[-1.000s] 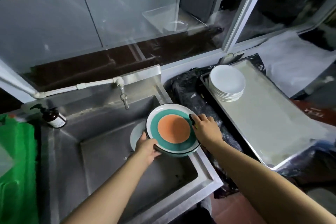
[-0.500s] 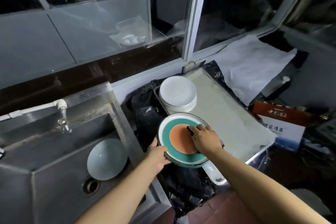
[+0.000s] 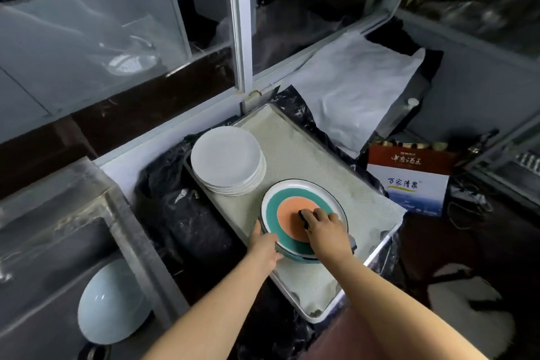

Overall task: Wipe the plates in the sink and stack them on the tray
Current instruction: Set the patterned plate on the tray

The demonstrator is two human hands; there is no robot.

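Note:
A plate with an orange centre, a teal ring and a white rim (image 3: 292, 199) is over the cloth-lined metal tray (image 3: 318, 295). My left hand (image 3: 264, 244) grips the plate's left edge. My right hand (image 3: 325, 228) rests on the plate's face and is closed on a small dark scrubber (image 3: 304, 216). A stack of several white plates (image 3: 226, 159) stands at the tray's far left corner. A pale blue plate (image 3: 112, 302) leans inside the steel sink (image 3: 140, 242) at the lower left.
Black plastic sheeting (image 3: 187, 213) covers the counter between sink and tray. A white bag (image 3: 350, 82) lies behind the tray. A printed cardboard box (image 3: 409, 181) stands to the tray's right. Glass window panes line the back wall.
Both hands carried the coloured plate rightwards from above the sink to above the tray. The view swung right, so the tap and soap bottle left the frame.

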